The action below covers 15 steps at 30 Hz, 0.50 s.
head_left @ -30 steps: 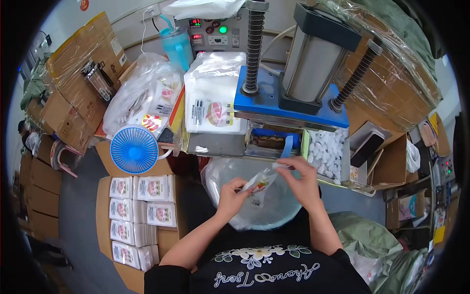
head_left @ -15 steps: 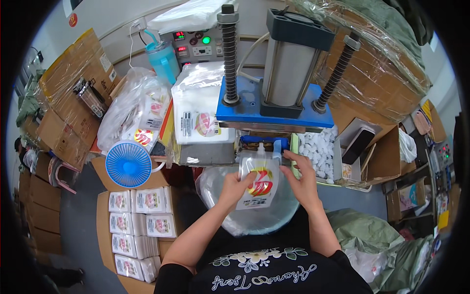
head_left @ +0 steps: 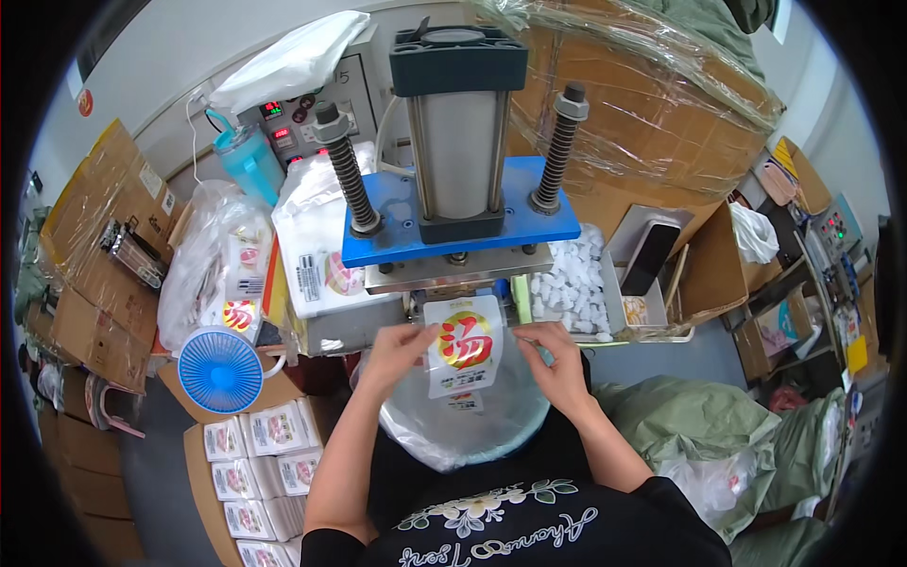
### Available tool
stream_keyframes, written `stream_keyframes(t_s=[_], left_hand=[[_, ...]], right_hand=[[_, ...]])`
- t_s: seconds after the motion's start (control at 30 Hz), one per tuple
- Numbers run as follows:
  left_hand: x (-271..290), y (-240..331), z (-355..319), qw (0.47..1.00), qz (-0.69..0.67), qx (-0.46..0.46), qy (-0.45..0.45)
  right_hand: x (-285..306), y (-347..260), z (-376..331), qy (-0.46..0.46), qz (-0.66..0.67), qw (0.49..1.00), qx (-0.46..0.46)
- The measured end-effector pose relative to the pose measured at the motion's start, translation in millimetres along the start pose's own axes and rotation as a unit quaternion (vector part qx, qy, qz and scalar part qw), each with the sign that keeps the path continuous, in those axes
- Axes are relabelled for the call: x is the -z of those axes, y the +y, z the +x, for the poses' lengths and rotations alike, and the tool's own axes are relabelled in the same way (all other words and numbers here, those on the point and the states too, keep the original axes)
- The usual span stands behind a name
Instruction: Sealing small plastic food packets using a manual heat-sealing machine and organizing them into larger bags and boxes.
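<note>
A clear printed pouch with a red and yellow round design hangs upright in front of me, its top edge just below the metal plate of a blue press. My left hand pinches the pouch's left edge between thumb and fingers. At the opposite edge, my right hand has its thumb and forefinger close together on the upper corner. The press plate hides whatever is above the pouch's top. Beneath both hands, a round tub lined with clear plastic sits against my lap, with a printed pouch visible inside.
White plastic pieces fill a tray right of the press, beside a phone. Printed pouches lie stacked to the left. A blue fan stands above a carton of pouch bundles. Green sacks sit at right.
My view has shifted, so the press appears farther left. The pouch's spout showed earlier; now its top is up at the press. My right fingers have drawn closer together.
</note>
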<state>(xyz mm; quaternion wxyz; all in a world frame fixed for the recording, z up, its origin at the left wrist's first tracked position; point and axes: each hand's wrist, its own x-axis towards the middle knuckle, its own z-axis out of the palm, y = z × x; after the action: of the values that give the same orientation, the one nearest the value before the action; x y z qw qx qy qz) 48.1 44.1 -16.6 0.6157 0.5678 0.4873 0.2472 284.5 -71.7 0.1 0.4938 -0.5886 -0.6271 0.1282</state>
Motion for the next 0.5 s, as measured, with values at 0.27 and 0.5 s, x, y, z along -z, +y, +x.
stream_keyframes(t_s=[0.27, 0.5], left_hand=[[56.8, -41.1, 0.1, 0.769, 0.533, -0.212, 0.283], [51.4, -62.3, -39.1, 0.759, 0.509, -0.274, 0.299]], right_hand=[[2.3, 6.6, -3.3, 0.017, -0.013, 1.000, 0.020], [30.2, 31.1, 25.3, 0.012, -0.054, 0.995, -0.078]])
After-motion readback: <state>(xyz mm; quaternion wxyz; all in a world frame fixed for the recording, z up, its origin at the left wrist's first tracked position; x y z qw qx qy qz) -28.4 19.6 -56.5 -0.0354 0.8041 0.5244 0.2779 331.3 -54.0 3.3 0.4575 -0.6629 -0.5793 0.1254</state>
